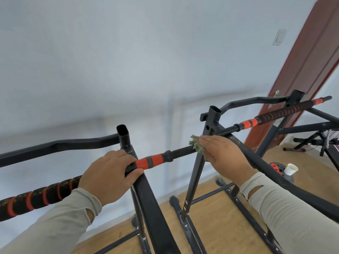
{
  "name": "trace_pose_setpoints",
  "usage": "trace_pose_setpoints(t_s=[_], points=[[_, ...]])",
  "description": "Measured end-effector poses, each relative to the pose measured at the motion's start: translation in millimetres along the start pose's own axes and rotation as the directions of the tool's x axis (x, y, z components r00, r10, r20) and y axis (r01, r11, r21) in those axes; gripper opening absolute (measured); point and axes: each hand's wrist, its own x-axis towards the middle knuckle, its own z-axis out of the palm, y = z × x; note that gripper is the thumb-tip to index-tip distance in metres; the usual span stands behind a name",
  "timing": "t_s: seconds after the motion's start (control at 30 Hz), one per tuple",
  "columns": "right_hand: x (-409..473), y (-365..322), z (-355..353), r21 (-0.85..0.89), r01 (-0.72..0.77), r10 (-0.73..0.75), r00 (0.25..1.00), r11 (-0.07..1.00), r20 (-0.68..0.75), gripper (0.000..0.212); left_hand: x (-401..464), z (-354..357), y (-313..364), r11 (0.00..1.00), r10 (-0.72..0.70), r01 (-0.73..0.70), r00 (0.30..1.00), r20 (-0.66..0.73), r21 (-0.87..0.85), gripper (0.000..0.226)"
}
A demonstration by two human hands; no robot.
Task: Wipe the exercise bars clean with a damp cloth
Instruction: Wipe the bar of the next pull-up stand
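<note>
Head view looked down on the black exercise frame (146, 198), its two uprights standing on the wooden floor (207, 228) with a white wall (110, 61) behind and a brown door (308, 70) at far right. Across the frame ran the long bar (180, 152), black with orange grip bands, from near left to far right. My left hand (110, 173) was clamped around the bar just left of an orange band, steadying it. My right hand (220, 154) lay with fingers straight, pressing the green cloth (197, 144) onto the bar's ribbed black section between the two uprights. To wipe well, I judged I should wrap the cloth round the ribs and twist while sliding, since grime would sit in the grooves, keeping the left grip firm.
</note>
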Motion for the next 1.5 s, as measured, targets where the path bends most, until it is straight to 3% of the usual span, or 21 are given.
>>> trace_pose_setpoints(t_s=[0.07, 0.17, 0.27, 0.37, 0.43, 0.53, 0.63, 0.87, 0.93, 1.07, 1.17, 1.27, 1.37, 1.43, 1.5], points=[[5, -21, -2, 0.023, -0.048, 0.049, 0.998, 0.999, -0.048, 0.029, 1, 0, -1, 1.000, 0.001, -0.001, 1.000, -0.004, 0.002, 0.031], [17, -74, 4, 0.126, 0.027, -0.015, 0.995, 0.992, -0.100, 0.019, 0, 1, -1, 1.000, -0.007, 0.007, 1.000, -0.007, 0.018, 0.028], [27, -98, 7, 0.218, 0.048, -0.050, 0.999, 0.975, 0.007, 0.018, -2, 0, 1, 1.000, -0.009, 0.009, 1.000, -0.018, 0.021, 0.027], [35, -63, -9, 0.245, -0.023, -0.030, 0.977, 0.969, 0.210, 0.022, -2, 0, 1, 0.999, -0.017, 0.018, 1.000, -0.004, 0.031, 0.029], [43, -26, -20, 0.183, -0.144, 0.069, 0.928, 0.972, 0.366, 0.025, -3, 0, 1, 0.999, -0.016, 0.017, 1.000, -0.010, 0.040, 0.030], [54, 9, -30, -0.040, -0.250, 0.235, 0.825, 0.967, 0.515, 0.031, -3, -1, 1, 0.999, -0.012, 0.012, 1.000, -0.009, 0.033, 0.030], [62, 3, -35, 0.057, -0.285, 0.202, 0.793, 0.957, 0.574, 0.032, -1, 0, 1, 1.000, -0.007, 0.007, 1.000, -0.008, 0.029, 0.028], [67, -89, -14, 0.332, -0.154, -0.028, 0.875, 0.931, 0.484, 0.022, -1, -3, 1, 1.000, -0.015, 0.015, 1.000, 0.014, 0.018, 0.029], [56, -69, -22, 0.296, -0.115, -0.035, 0.889, 0.948, 0.457, 0.023, 0, -3, 0, 1.000, -0.005, 0.005, 1.000, 0.004, 0.015, 0.030], [33, -10, -39, 0.022, -0.192, 0.167, 0.899, 0.981, 0.406, 0.029, 0, -1, 0, 1.000, 0.000, 0.000, 1.000, -0.010, 0.030, 0.032], [26, -11, -38, -0.051, -0.230, 0.235, 0.921, 0.972, 0.310, 0.028, 1, -1, 0, 0.999, -0.008, 0.008, 1.000, -0.006, 0.041, 0.032], [18, -54, -14, 0.024, -0.120, 0.117, 0.988, 0.992, 0.103, 0.021, 2, -2, 0, 0.999, -0.015, 0.014, 1.000, 0.018, 0.042, 0.033], [8, -88, 10, 0.222, -0.007, 0.009, 1.000, 0.975, -0.006, 0.024, 2, -3, 0, 0.999, -0.023, 0.021, 0.999, 0.041, 0.037, 0.034], [9, -72, 8, 0.171, 0.074, -0.070, 0.997, 0.983, -0.028, 0.021, 3, -4, 0, 0.999, -0.022, 0.020, 0.999, 0.048, 0.034, 0.033], [15, -42, -1, 0.003, 0.046, -0.046, 0.994, 0.999, 0.097, 0.016, 4, -4, 0, 0.999, -0.026, 0.024, 0.998, 0.055, 0.039, 0.032]])
